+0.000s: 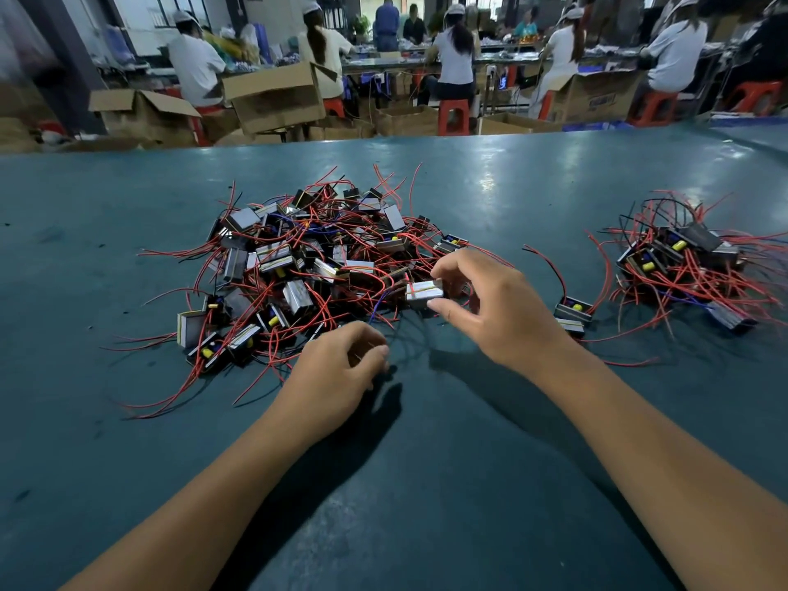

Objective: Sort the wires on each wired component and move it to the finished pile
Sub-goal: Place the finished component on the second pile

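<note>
A big tangled heap of small wired components (298,258), grey blocks with red, black and blue wires, lies in the middle of the green table. My right hand (490,300) pinches one grey component (422,292) between thumb and fingers at the heap's right edge, just above the table. My left hand (341,368) sits in front of the heap with curled fingers pinching thin wires that run from that component. A smaller pile of components (686,262) lies at the right. Two single components (573,315) lie between my right hand and that pile.
The green table (426,484) stretches wide around both piles. Beyond its far edge stand open cardboard boxes (273,96) and red stools (454,115), and several seated people (456,49) work at other benches with their backs turned.
</note>
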Tool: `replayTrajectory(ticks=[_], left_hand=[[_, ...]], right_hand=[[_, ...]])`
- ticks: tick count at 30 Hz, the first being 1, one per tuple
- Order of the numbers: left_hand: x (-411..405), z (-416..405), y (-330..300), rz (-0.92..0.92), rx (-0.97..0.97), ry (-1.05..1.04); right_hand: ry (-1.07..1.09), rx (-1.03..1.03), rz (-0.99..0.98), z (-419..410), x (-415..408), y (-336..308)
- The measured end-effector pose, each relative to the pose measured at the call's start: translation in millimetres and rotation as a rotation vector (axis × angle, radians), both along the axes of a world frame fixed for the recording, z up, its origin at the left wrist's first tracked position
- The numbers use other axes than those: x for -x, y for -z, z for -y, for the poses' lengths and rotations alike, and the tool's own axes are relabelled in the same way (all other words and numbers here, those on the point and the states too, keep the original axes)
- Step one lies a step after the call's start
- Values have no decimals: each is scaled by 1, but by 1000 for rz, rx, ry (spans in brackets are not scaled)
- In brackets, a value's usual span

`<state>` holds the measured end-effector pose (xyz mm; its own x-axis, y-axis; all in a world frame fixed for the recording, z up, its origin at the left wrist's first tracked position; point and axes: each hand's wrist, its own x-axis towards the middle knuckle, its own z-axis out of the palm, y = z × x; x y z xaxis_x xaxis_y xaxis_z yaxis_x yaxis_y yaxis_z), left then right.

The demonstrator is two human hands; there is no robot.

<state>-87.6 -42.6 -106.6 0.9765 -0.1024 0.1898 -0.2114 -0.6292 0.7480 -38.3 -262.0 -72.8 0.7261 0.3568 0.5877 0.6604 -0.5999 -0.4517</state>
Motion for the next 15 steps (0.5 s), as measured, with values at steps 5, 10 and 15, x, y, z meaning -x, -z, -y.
replayTrajectory(ticks=[5, 10, 15], left_hand=[[4, 5, -9, -219, 677, 172], [8, 6, -13, -182, 835, 232], [8, 0, -14, -103, 584, 271]], right_hand=[[-113, -31, 187, -2, 15, -19], [-294, 93, 107, -8, 25, -21], [-244, -153, 13, 3, 21, -25]])
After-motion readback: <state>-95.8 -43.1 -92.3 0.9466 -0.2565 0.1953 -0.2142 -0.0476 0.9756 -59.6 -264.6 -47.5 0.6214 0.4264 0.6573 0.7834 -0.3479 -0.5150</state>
